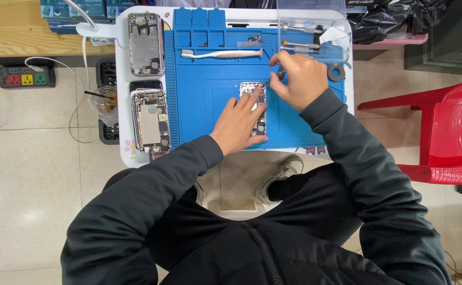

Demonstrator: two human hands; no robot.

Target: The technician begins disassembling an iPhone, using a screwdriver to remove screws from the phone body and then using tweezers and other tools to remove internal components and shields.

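A white worktop [123,153] carries a blue mat [294,105]; two opened phones [149,119] lie left of the mat; a third phone [254,89] rests mid-mat under the flat, spread left hand [239,124]; the right hand [299,79] pinches a thin tool [273,79] at the phone's top edge.

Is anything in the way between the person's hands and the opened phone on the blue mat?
Nothing visible. The left hand lies flat on the opened phone, and the right hand brings a thin tool to its upper edge. The toothbrush lies farther back on the blue mat.
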